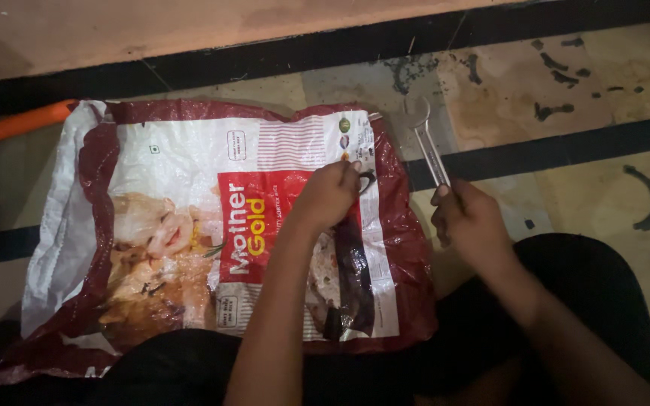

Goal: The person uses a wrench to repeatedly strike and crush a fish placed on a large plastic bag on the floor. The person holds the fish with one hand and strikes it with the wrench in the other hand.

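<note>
A: Spanner first: the long, silvery metal open-ended spanner [430,150] sits in the right hand [469,222], whose fingers are wrapped shut around its lower end.

B: Which way does it lie?

A: Its long axis runs nearly straight away from the person, leaning a little to the left, with the open jaw end farthest out, over the tiled floor [588,173] just past the sack's right edge.

B: And the left hand [330,194]?

A: Its fingers are pinched narrow on a small dark ring-like part [366,180], which lies on the flattened red-and-white woven plastic sack [189,218] spread over the floor. A longer dark piece [351,278] lies on the sack below that hand.

B: How far along does it look?

A: Early, I'd judge. The spanner's jaw is on nothing; it hangs free above the floor, apart from the ring-like part. Whether anything is loosened or tightened, I cannot tell. An orange tube [16,124] lies at the far left.
</note>
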